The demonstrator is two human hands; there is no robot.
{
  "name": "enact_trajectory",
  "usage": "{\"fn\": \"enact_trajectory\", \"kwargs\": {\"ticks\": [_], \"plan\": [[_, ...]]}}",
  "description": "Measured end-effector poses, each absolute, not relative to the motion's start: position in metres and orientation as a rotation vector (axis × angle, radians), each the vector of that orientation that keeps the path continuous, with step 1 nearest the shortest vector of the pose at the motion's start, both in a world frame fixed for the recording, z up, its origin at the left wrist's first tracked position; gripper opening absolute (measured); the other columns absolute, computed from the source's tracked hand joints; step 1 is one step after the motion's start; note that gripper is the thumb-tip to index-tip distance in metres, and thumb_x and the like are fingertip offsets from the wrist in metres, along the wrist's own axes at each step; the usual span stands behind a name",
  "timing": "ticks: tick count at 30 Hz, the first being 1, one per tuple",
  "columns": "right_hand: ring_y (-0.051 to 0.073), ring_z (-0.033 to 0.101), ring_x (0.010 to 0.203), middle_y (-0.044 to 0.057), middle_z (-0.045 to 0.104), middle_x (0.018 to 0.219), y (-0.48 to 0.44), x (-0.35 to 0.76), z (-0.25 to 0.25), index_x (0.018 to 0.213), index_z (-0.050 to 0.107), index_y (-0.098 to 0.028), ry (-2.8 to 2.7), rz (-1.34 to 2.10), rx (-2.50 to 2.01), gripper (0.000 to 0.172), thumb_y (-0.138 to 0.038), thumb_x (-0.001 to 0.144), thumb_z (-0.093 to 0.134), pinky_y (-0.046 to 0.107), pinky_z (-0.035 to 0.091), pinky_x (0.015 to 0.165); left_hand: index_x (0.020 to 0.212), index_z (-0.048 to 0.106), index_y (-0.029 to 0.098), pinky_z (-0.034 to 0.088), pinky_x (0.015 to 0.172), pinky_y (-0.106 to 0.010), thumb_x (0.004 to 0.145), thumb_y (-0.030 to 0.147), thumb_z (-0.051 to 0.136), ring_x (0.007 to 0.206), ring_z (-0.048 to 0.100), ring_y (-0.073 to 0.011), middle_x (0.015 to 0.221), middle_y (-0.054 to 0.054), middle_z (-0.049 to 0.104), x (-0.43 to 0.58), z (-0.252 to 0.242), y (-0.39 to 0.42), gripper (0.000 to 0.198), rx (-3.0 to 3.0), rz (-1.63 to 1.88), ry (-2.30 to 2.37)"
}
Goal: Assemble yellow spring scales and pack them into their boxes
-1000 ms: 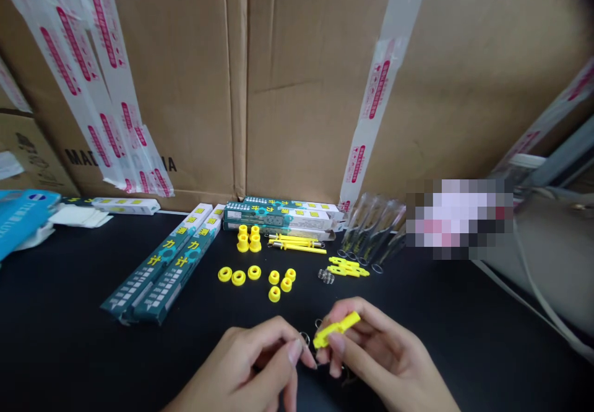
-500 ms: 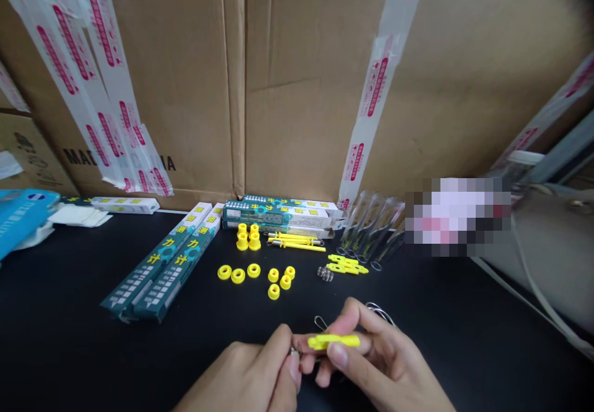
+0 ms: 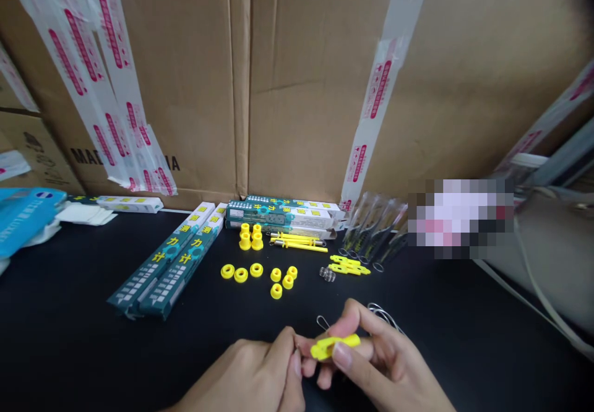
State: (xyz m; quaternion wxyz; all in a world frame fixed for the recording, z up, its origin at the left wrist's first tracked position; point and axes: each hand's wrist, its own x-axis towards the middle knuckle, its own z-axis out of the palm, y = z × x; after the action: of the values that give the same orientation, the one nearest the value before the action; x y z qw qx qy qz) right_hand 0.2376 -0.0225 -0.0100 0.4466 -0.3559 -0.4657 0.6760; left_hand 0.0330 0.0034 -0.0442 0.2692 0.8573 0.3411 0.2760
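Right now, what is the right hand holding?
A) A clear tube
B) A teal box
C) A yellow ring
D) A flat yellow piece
D. The right hand pinches the flat yellow piece between its thumb and fingers.

A black table (image 3: pixel 69 325) stands against a cardboard carton (image 3: pixel 297 90) sealed with red-printed packing tape (image 3: pixel 380 90). Two long dark green boxes (image 3: pixel 162 263) are laid side by side at centre left, and yellow plastic rings (image 3: pixel 241 274) are set out just right of them. Clear plastic sleeves (image 3: pixel 371 229) are propped at centre right, and a blue package (image 3: pixel 23 220) is placed at the far left edge.
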Motion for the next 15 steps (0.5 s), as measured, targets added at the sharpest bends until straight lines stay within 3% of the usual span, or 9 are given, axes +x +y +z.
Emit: {"fn": "enact_trajectory", "kwargs": {"ticks": [7,10,15], "plan": [[0.015,0.073,0.072,0.003,0.082,0.087,-0.0215,0.2386,-0.0121,0.089,0.067,-0.022,-1.172,1.566,-0.963,0.028,-0.047,0.090,0.081,0.028,0.059,0.074,0.095,0.066,0.023,0.028,0.036,-0.025,0.101,0.014,0.039,0.037,0.058,-0.0147,0.055,0.003,0.062,0.0323,-0.0491,-0.0001,0.029,2.352,0.666,1.021],[0.012,0.068,0.066,0.000,0.076,0.084,-0.0202,0.2370,-0.0132,0.088,0.073,-0.022,-1.180,1.439,-1.041,0.024,-0.044,0.089,0.083,0.022,0.057,0.063,0.083,0.062,0.023,0.025,0.037,-0.026,0.089,0.005,0.044,0.032,0.048,-0.0136,0.049,0.006,0.048,0.0314,-0.0479,-0.0008,0.026,2.465,0.681,1.015],[0.014,0.068,0.068,0.001,0.075,0.074,-0.0259,0.2320,-0.0119,0.085,0.072,-0.022,-1.120,1.411,-1.107,0.027,-0.046,0.086,0.085,0.019,0.055,0.054,0.077,0.056,0.024,0.029,0.042,-0.026,0.083,0.000,0.044,0.036,0.053,-0.0144,0.051,0.005,0.051,0.0317,-0.0469,0.0000,0.027,2.567,0.686,1.032]]}}
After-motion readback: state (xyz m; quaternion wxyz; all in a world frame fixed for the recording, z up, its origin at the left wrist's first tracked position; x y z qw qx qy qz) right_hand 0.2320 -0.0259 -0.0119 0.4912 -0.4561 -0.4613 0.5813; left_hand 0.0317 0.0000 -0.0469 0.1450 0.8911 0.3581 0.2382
